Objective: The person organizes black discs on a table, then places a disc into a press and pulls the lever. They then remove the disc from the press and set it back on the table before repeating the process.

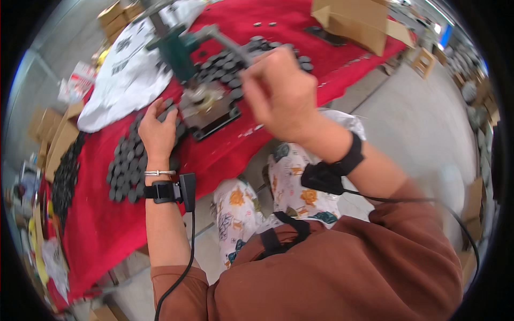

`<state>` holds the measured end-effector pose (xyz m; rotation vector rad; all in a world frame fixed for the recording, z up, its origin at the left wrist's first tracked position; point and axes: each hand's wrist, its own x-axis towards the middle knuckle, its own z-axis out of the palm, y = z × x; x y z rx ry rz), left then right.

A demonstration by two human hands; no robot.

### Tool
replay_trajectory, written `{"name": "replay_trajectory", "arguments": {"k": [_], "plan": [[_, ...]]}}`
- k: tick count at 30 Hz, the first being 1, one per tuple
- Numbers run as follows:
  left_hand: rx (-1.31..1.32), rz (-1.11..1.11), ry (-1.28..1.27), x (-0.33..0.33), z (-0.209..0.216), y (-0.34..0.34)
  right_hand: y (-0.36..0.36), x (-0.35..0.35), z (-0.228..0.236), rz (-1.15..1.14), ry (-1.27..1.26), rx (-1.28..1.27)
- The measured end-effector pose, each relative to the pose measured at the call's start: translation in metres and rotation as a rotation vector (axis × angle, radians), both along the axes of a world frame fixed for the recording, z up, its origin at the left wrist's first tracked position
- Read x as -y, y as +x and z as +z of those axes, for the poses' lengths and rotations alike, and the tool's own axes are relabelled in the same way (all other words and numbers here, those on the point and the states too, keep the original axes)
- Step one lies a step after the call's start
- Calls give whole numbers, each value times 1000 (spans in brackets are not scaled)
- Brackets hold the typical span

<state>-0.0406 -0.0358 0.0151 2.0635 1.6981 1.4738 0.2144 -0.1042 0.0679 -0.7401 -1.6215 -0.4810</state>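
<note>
A green hand press (175,53) stands on the red-covered table, with a grey metal lever (227,41) reaching out to its right. My right hand (281,88), slightly blurred, is closed around the end of that lever. Left of the press base (211,120), my left hand (158,131) has its thumb and fingers curled around a black disc (167,111) at the edge of a pile. Under the ram sits a pale, shiny fixture (203,100); what lies in it is too blurred to tell. Many black discs (127,166) lie beside my left wrist.
More black discs (222,67) are spread behind the press. A white sack (126,69) lies at the far left, and an open cardboard box (353,24) stands at the far right. Dark small parts (67,176) are heaped along the left edge of the red cloth (107,241).
</note>
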Motion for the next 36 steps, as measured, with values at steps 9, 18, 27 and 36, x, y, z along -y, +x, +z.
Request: {"name": "replay_trajectory", "arguments": {"k": [9,18,27,36], "plan": [[-631,81,-173,40,-2,-6,5,-29,74,102,190,136],[-734,136,-211,18,-17,8,2,-52,90,185,248,132],[-460,3,-156,7,-11,-7,5,-47,95,150,208,148],[-607,62,-313,17,-4,-5,2,-37,95,183,182,122]]}}
